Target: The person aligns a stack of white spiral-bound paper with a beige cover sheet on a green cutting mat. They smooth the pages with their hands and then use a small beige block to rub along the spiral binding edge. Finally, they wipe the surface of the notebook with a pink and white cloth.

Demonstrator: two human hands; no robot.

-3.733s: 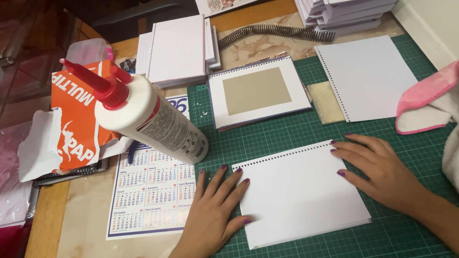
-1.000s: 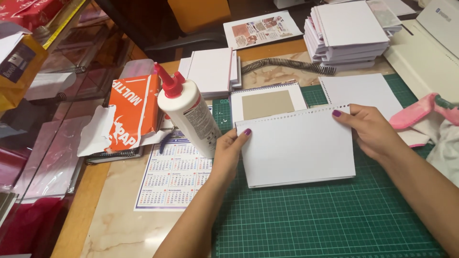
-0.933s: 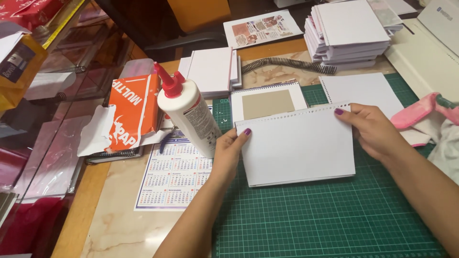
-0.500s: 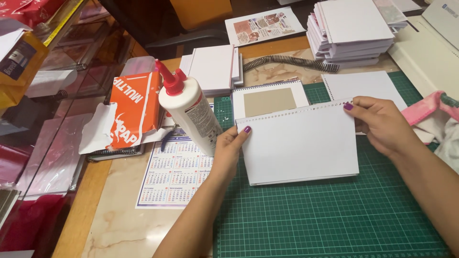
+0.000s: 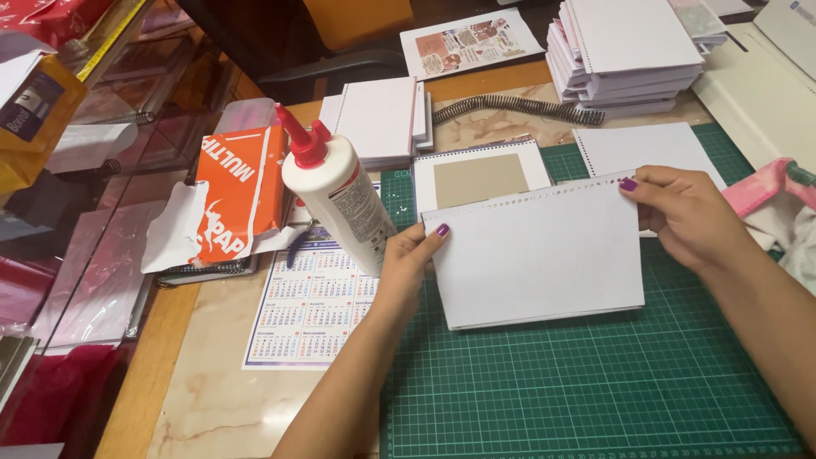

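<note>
1. A moment ago the white card point(image 5: 535, 251) lay flat on the mat with both hands pressing on top of it. Now it is lifted up by its two top corners, and its bottom edge rests on the mat.
2. The green mat point(image 5: 595, 382) is the biggest thing. It has a grid of lines and covers the table in front of the person.
3. The white card comes next. It stands tilted over the mat, with a row of little holes along its top edge.
4. A stack of white pads point(image 5: 629, 51) sits at the far end, well away from the hands.
5. An orange paper pack point(image 5: 234, 200) lies torn open on the left.
6. A calendar sheet point(image 5: 310, 310) lies flat just left of the mat.
7. A white frame point(image 5: 480, 174) with a brown middle lies behind the card.
8. A glue bottle point(image 5: 340, 204) with a red cap stands near the left hand, leaning a bit.
9. A black coil point(image 5: 518, 106) lies behind the frame.
10. A pink cloth point(image 5: 765, 191) lies at the right edge.
11. The left hand point(image 5: 408, 263) pinches the card's top left corner, thumb in front, fingers shut tight on it.
12. The right hand point(image 5: 688, 217) pinches the card's top right corner the same way.
</note>
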